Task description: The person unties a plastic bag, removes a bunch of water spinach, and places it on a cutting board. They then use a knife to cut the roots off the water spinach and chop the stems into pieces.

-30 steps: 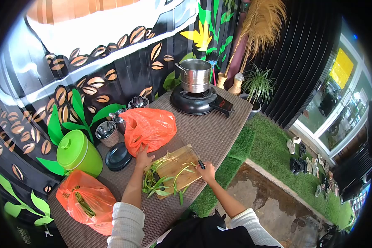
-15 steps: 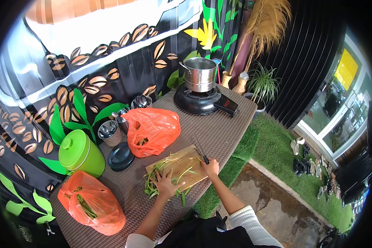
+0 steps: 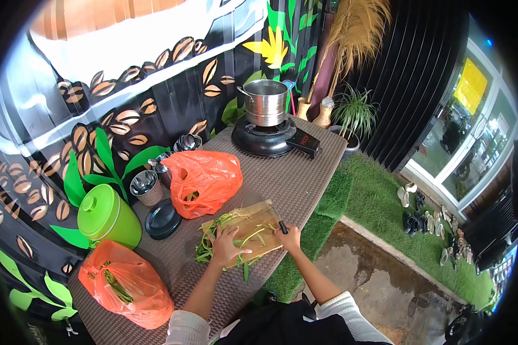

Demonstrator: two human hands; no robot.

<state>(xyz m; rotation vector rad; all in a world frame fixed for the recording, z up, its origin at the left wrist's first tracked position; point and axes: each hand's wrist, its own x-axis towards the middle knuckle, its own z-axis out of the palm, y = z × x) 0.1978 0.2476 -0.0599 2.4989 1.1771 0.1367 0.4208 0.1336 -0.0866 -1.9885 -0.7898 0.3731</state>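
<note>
On the wooden cutting board (image 3: 267,215) lie leafy green stems (image 3: 206,248) with pale root ends toward the board's far side. My left hand (image 3: 227,246) rests on the stems at the board's left, its fingers spread and the thumb pointing right. At the right edge of the board, my right hand (image 3: 289,237) is closed around the black handle of a knife (image 3: 282,227). The blade is hard to make out against the board. A few loose stems lie between my two hands, and some leaves hang over the near edge.
Orange plastic bags (image 3: 207,178) (image 3: 126,287) stand on the brown woven-look table (image 3: 259,178). Left of the board are a green lidded bucket (image 3: 110,215), black plates (image 3: 163,218) and cups of cutlery (image 3: 146,185). A steel pot (image 3: 266,103) sits on a black stove (image 3: 265,141).
The whole view has shifted slightly left. My left hand stays on the stems with its fingers a little closer together. The knife has turned, and its blade shows less clearly.
</note>
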